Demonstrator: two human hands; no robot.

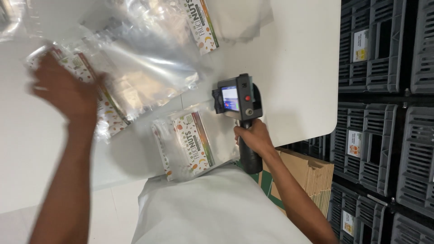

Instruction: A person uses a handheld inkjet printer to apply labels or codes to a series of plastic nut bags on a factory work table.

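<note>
My right hand [254, 137] grips the black handle of a handheld printer gun [239, 101] with a small lit screen and a red button. It hovers over the white table's right part, just right of a clear plastic pouch with a colourful printed label [192, 142]. My left hand [63, 88] is blurred at the left, fingers spread, resting on another clear labelled pouch [106, 113]. A third labelled pouch [203, 22] lies at the table's far side among loose clear bags.
The white table [298, 68] ends at a rounded corner on the right. Dark grey plastic crates [384, 117] with small labels are stacked beyond it. Flattened brown cardboard [312, 174] leans below the table edge. My white garment [217, 208] fills the bottom centre.
</note>
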